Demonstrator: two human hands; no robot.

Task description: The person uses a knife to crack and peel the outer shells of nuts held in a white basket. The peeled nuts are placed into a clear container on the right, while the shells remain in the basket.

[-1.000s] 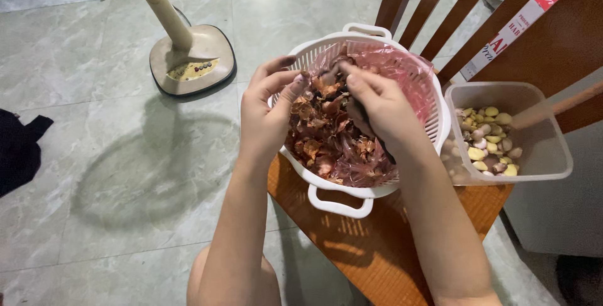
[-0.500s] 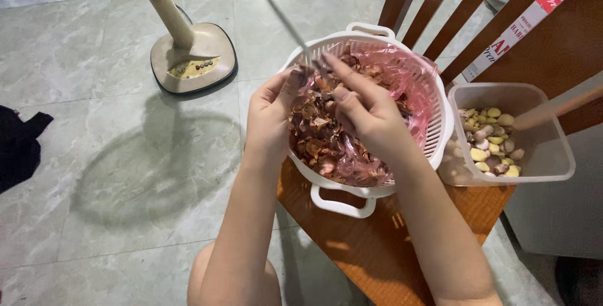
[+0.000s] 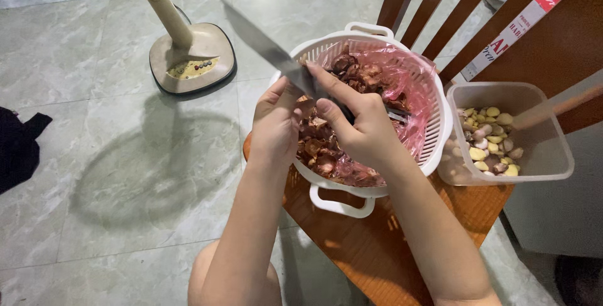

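Note:
My right hand (image 3: 359,125) grips a knife (image 3: 264,42) whose long grey blade points up and to the left, over the floor. My left hand (image 3: 276,129) is closed on a small piece that I cannot make out, right beside the blade's base. Both hands hover over a white colander (image 3: 433,131) lined with a pink plastic bag (image 3: 411,70) and filled with reddish-brown peels and small bulbs (image 3: 323,155). The colander rests on a wooden chair seat (image 3: 352,249).
A clear plastic tub (image 3: 540,155) with peeled pale cloves (image 3: 487,142) stands to the right of the colander. The chair's wooden back slats (image 3: 433,4) rise behind. A standing fan's base (image 3: 191,61) is on the tiled floor at left, and dark cloth (image 3: 19,146) lies at the far left edge.
Both hands lifted out of the colander's contents. The knife blade, hidden before, now sticks out up-left from my right hand, and my left hand has closed beside it.

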